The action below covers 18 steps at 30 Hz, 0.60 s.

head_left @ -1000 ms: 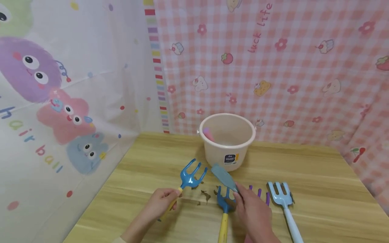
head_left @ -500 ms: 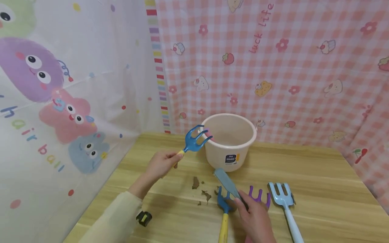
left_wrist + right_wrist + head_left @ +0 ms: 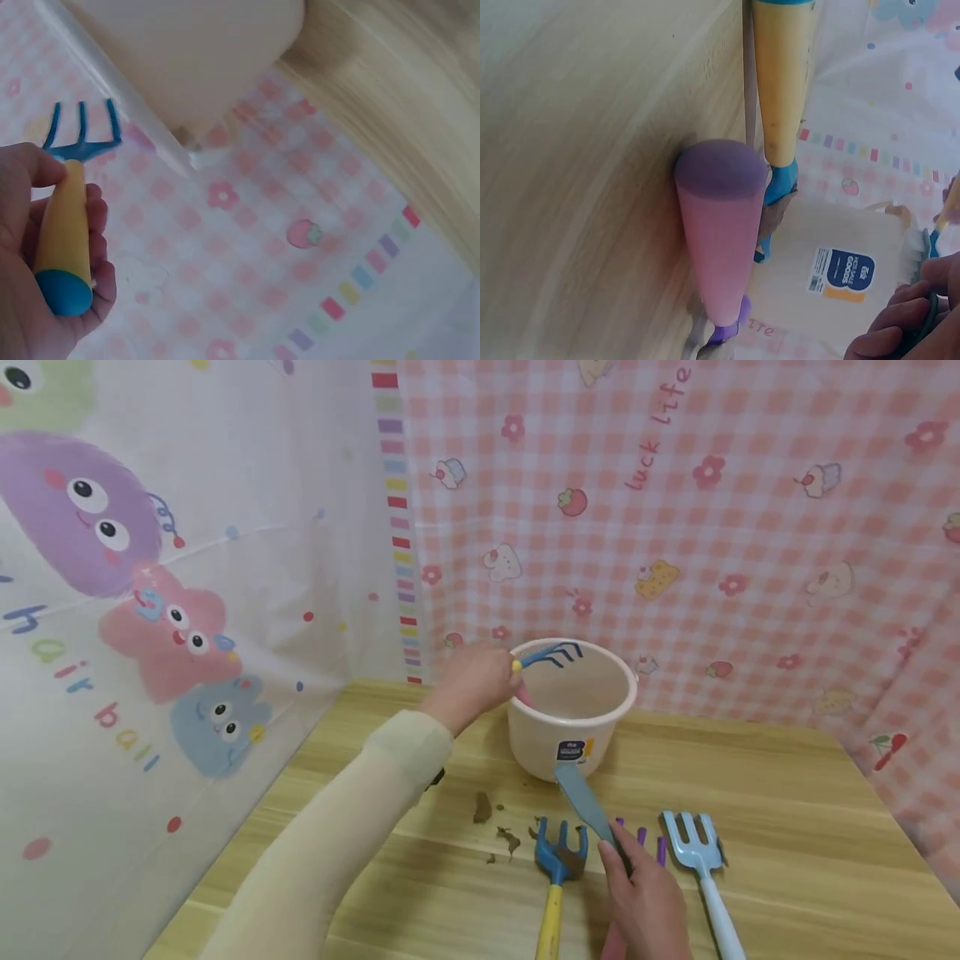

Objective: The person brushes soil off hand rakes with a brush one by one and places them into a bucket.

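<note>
My left hand [image 3: 480, 681] grips the yellow handle of a blue three-pronged hand fork [image 3: 551, 654] at the bucket's left rim, its prongs over the opening. In the left wrist view, curled fingers wrap that yellow handle [image 3: 64, 225]. The cream bucket [image 3: 534, 745] stands upright, with a pink handle [image 3: 522, 696] leaning inside. My right hand [image 3: 648, 897] holds a grey-blue brush [image 3: 581, 795] by its dark handle, near the bucket's front; pale bristles [image 3: 915, 255] show in the right wrist view. Beside it lies a second blue fork with a yellow handle [image 3: 551, 914], a brown leaf piece on its prongs.
Right of my right hand lies a light blue fork [image 3: 697, 852]. A purple-pronged fork with a pink handle [image 3: 721, 255] is partly hidden under that hand. Brown leaf scraps [image 3: 510, 840] are scattered on the wooden table [image 3: 420, 893]. A checked cloth [image 3: 675, 527] hangs behind the bucket.
My left hand has lifted the blue fork from the table up and right to the bucket's rim, and its prongs have turned rightward. My right hand with the brush has shifted slightly right.
</note>
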Each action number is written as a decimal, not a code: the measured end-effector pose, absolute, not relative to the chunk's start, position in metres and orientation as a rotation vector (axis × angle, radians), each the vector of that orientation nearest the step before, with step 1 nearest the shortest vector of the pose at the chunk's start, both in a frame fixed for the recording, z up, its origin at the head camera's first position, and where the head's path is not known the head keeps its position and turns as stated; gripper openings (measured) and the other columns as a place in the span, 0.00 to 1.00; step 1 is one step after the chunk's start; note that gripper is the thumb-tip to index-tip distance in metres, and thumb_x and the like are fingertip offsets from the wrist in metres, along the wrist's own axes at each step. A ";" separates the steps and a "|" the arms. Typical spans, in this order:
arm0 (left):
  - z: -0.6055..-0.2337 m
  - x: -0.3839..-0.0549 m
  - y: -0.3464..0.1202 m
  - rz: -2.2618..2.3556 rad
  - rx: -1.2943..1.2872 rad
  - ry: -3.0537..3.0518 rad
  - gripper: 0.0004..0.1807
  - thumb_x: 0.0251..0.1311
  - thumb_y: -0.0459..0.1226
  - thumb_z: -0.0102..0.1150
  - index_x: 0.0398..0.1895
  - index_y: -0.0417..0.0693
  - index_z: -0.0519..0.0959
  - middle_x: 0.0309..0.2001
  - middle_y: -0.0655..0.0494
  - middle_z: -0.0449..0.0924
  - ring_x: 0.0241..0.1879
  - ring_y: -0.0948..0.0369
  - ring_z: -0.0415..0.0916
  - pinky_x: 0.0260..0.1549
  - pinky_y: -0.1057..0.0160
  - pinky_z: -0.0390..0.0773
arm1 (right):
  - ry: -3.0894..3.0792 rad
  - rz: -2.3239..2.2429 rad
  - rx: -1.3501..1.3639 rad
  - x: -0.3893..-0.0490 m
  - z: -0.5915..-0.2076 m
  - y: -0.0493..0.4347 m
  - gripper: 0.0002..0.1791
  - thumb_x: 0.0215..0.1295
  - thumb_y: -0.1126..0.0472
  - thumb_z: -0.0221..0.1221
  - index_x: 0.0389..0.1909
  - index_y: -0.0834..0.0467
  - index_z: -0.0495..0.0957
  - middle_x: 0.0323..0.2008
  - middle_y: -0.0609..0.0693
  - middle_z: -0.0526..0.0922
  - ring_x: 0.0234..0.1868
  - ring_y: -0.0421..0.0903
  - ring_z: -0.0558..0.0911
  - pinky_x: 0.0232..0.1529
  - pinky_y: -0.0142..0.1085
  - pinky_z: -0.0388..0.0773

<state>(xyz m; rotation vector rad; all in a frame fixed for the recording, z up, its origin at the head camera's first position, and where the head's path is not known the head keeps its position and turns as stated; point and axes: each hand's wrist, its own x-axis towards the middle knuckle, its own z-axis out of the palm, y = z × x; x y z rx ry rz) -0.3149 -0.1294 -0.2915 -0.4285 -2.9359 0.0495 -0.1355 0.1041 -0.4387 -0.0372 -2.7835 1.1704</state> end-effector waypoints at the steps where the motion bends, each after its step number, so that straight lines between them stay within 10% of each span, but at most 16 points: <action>1: -0.292 -0.320 -0.122 0.124 -0.447 -2.936 0.12 0.66 0.47 0.53 0.29 0.51 0.79 0.27 0.57 0.77 0.26 0.58 0.73 0.25 0.60 0.74 | -2.774 1.176 -0.050 -0.136 -0.439 0.106 0.27 0.76 0.48 0.50 0.69 0.56 0.69 0.47 0.64 0.84 0.43 0.63 0.83 0.40 0.58 0.75; 7: -0.304 -0.337 -0.090 0.437 -0.567 -2.856 0.05 0.60 0.40 0.59 0.31 0.50 0.83 0.31 0.57 0.82 0.34 0.57 0.77 0.35 0.58 0.78 | -2.718 1.225 -0.112 -0.134 -0.440 0.114 0.27 0.76 0.47 0.50 0.69 0.57 0.69 0.52 0.67 0.81 0.45 0.63 0.81 0.43 0.58 0.75; 18: -0.317 -0.331 -0.075 0.447 -0.584 -2.940 0.06 0.61 0.37 0.60 0.38 0.49 0.83 0.42 0.52 0.85 0.48 0.51 0.77 0.58 0.45 0.68 | -2.736 1.267 -0.164 -0.129 -0.442 0.116 0.26 0.76 0.49 0.51 0.69 0.55 0.69 0.25 0.50 0.77 0.23 0.44 0.72 0.27 0.39 0.68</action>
